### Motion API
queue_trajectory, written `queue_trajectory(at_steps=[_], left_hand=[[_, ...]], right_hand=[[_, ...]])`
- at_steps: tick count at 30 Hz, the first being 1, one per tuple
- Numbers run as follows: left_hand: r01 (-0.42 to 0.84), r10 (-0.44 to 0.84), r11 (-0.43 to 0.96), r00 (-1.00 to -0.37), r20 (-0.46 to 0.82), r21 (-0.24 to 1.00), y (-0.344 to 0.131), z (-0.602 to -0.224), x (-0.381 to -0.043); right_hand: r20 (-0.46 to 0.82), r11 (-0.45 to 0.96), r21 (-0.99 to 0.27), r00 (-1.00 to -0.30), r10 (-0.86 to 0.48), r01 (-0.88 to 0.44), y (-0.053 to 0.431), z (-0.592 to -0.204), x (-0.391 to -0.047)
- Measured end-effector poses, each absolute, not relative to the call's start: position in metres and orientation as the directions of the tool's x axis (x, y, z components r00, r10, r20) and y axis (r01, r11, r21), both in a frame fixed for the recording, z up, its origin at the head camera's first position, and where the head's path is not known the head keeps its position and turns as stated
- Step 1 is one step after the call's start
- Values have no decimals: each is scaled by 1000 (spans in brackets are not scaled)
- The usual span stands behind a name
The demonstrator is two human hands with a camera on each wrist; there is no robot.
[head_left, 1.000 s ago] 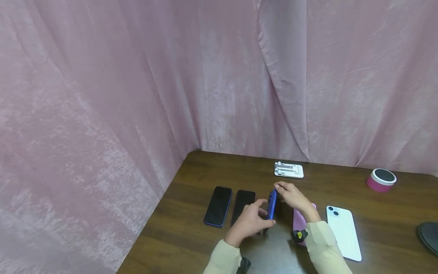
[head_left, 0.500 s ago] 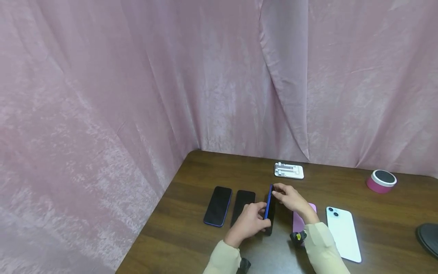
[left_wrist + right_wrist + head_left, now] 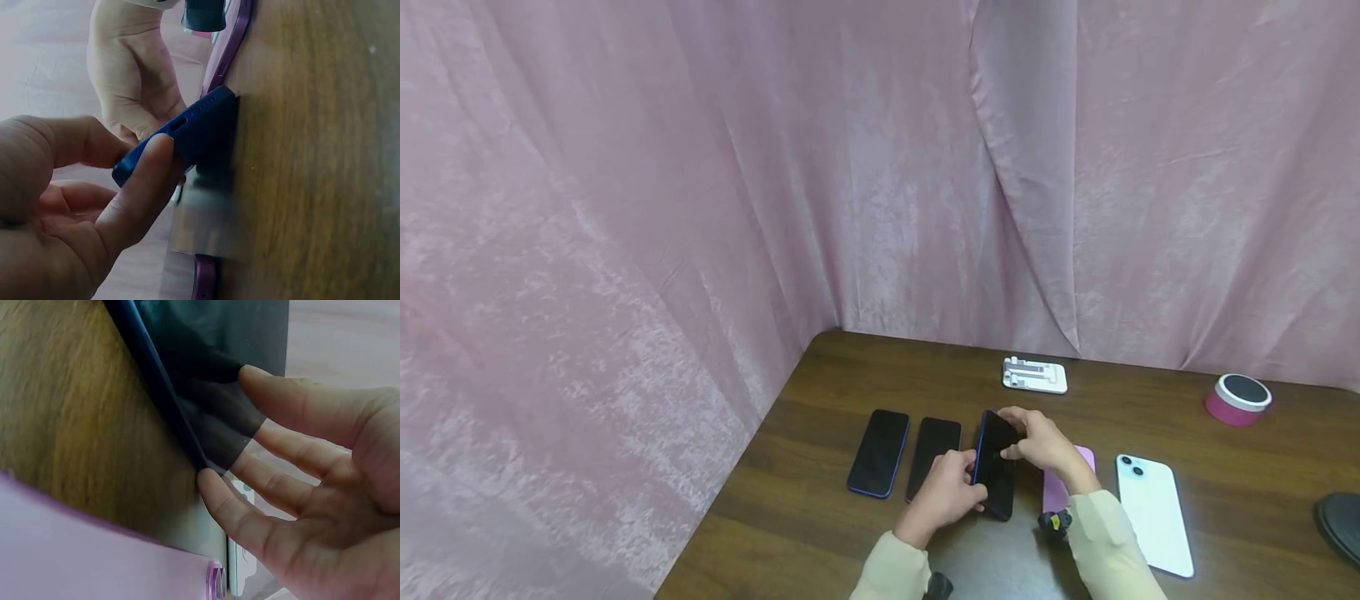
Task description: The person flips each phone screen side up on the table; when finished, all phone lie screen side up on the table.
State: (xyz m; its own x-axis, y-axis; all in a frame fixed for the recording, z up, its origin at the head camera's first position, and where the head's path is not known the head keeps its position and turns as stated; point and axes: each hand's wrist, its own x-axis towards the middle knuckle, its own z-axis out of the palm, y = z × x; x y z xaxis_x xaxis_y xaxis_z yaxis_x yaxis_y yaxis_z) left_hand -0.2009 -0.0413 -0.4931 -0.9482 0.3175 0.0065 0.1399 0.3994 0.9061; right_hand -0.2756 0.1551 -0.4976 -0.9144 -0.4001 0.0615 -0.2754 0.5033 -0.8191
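Both hands hold a blue smartphone [image 3: 993, 479] low over the table, its dark screen tilted up and toward the right. In the head view my left hand [image 3: 943, 493] is at its near left edge. The left wrist view has that thumb and a finger pinching the end with the charging port [image 3: 179, 123]. My right hand [image 3: 1043, 442] is at the far right end; in the right wrist view its thumb lies over the screen [image 3: 212, 337] and a fingertip meets the corner. A black-screened phone [image 3: 934, 450] lies just left, and a purple phone [image 3: 1055, 493] lies partly under the right wrist.
Another dark-screened phone [image 3: 878, 454] with a blue edge lies farther left. To the right lies a white phone [image 3: 1153, 512], back up. Behind are a folded white stand [image 3: 1033, 376] and a pink round object [image 3: 1236, 408] with a dark top. A black base [image 3: 1341, 525] sits far right.
The blue phone has turned from standing on its long edge to leaning left, so its screen now shows from above. The right thumb has come over the screen; the left hand lowered slightly.
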Motion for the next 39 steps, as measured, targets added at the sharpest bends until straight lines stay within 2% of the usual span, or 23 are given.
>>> queue_trajectory(at_steps=[7, 12, 15, 33, 39], left_hand=[[101, 292, 463, -955, -44, 881, -39, -498, -199], [92, 262, 692, -956, -130, 716, -34, -496, -200], [106, 257, 775, -953, -157, 623, -31, -497, -200], [147, 256, 802, -960, -110, 579, -28, -497, -193], [183, 256, 846, -963, -81, 500, -25, -497, -189]], right_hand=[[23, 588, -769, -930, -367, -251, 152, -494, -274], [-11, 638, -741, -945, -326, -211, 151, -493, -275], [-10, 653, -728, -950, -313, -208, 150, -494, -275], [4, 702, -683, -962, -274, -202, 145, -492, -270], [29, 720, -657, -961, -274, -225, 144, -493, -270]])
